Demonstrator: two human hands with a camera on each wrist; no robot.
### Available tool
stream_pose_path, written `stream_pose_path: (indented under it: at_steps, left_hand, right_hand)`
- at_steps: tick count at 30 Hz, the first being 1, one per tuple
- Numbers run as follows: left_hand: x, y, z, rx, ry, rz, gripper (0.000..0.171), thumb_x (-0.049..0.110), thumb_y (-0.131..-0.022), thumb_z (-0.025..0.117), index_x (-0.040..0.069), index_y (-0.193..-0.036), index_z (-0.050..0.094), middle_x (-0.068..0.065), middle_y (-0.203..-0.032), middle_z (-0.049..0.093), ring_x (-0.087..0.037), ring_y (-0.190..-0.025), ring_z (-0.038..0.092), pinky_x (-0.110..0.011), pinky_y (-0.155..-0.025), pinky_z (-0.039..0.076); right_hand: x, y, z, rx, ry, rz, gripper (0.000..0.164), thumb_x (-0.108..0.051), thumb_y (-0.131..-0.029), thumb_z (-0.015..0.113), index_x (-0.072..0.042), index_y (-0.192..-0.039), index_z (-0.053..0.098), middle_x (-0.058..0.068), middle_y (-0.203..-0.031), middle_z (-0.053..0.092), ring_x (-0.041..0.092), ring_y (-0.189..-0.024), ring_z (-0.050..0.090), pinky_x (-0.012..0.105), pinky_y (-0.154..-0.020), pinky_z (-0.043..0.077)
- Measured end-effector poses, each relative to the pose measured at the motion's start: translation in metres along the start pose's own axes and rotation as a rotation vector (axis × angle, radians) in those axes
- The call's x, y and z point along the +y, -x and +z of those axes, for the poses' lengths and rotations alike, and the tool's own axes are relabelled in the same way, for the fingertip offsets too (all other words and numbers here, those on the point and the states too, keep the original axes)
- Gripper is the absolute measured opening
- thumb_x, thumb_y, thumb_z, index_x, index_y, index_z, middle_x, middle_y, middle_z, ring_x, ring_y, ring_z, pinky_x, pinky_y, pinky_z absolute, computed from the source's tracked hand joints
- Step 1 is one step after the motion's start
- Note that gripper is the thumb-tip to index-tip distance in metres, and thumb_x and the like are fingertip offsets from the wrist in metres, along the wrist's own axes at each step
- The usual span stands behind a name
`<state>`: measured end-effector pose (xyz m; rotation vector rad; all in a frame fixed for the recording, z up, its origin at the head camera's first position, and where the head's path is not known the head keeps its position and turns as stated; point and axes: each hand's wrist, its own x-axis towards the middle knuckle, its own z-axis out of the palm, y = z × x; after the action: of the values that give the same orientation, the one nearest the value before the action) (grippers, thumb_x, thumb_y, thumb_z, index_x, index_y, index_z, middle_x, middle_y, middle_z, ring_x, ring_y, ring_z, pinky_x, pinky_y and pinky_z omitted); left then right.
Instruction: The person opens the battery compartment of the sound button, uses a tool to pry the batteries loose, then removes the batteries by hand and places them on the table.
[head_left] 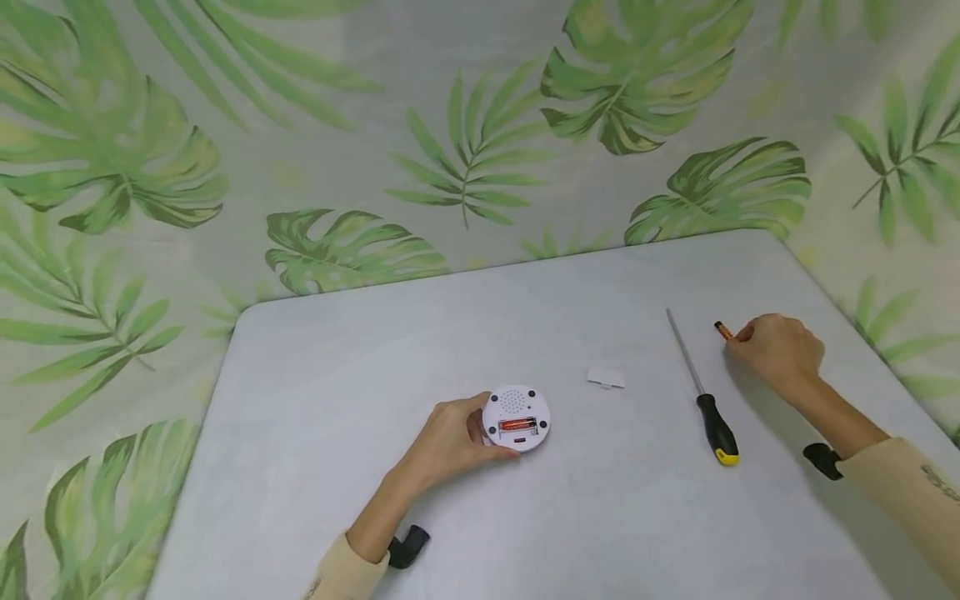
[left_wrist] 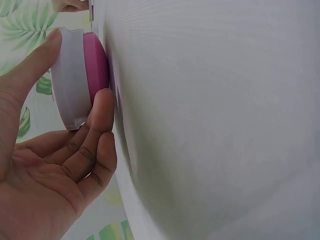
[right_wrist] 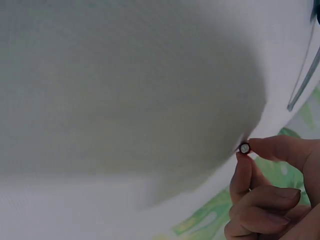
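My left hand (head_left: 448,437) grips a round device (head_left: 513,402) by its side, thumb at the near edge and fingers at the far one. Its white face, turned up, has speaker holes, small dark feet and an uncovered compartment with an orange battery (head_left: 517,425) in it. In the left wrist view the device's white side (left_wrist: 70,75) and pink underside (left_wrist: 96,67) show, close to the tabletop. Far to the right, my right hand (head_left: 780,354) pinches another orange-and-black battery (head_left: 723,330) between thumb and forefinger; the right wrist view shows the battery (right_wrist: 244,148) end-on.
A screwdriver (head_left: 717,429) with a black and yellow handle lies left of my right hand. Between it and the device is a small white cover (head_left: 606,377). The white tabletop (head_left: 360,358) ends at a leaf-patterned cloth (head_left: 465,167) behind.
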<state>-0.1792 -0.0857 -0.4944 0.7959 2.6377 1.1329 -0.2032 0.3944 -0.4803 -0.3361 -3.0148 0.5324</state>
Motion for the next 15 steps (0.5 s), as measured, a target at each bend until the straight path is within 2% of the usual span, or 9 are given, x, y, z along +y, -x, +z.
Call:
stream_pose_path:
  at_steps: [5,8,12,15]
  left_hand:
    - [0.000,-0.001,0.000,-0.003,-0.007,-0.009,0.075,0.034,-0.071,0.096,-0.001,-0.129,0.065,-0.001,-0.075,0.066,-0.003,-0.062,0.054,-0.017,-0.055,0.047]
    - [0.000,-0.002,-0.001,-0.009,0.002,-0.004,0.071,0.034,-0.071,0.096,0.003,-0.128,0.066,0.000,-0.076,0.067,-0.004,-0.062,0.054,-0.017,-0.055,0.046]
    - [0.000,-0.003,-0.001,-0.019,0.014,0.005,0.064,0.034,-0.072,0.096,0.009,-0.124,0.068,0.002,-0.076,0.067,-0.003,-0.062,0.055,-0.017,-0.055,0.046]
    - [0.000,-0.004,-0.002,-0.019,0.017,0.001,0.062,0.033,-0.071,0.096,0.010,-0.122,0.068,0.001,-0.075,0.067,-0.003,-0.062,0.055,-0.017,-0.055,0.045]
  right_hand:
    - [-0.001,-0.002,0.000,-0.015,0.025,-0.002,0.029,-0.023,-0.087,0.066,0.003,-0.091,0.078,0.027,-0.088,0.071,0.034,-0.066,0.061,0.044,-0.048,0.042]
    - [-0.014,0.001,-0.002,0.021,0.052,-0.049,0.029,-0.022,-0.088,0.066,0.003,-0.073,0.068,0.022,-0.076,0.061,0.030,-0.061,0.052,0.042,-0.046,0.037]
    - [-0.059,0.015,-0.003,0.123,0.091,-0.208,0.025,-0.016,-0.088,0.072,0.006,-0.076,0.069,0.027,-0.081,0.061,0.024,-0.053,0.049,0.034,-0.039,0.035]
    - [-0.107,0.029,0.000,0.155,0.104,-0.372,0.023,-0.014,-0.085,0.080,0.007,-0.096,0.077,0.026,-0.094,0.068,0.021,-0.050,0.055,0.028,-0.037,0.035]
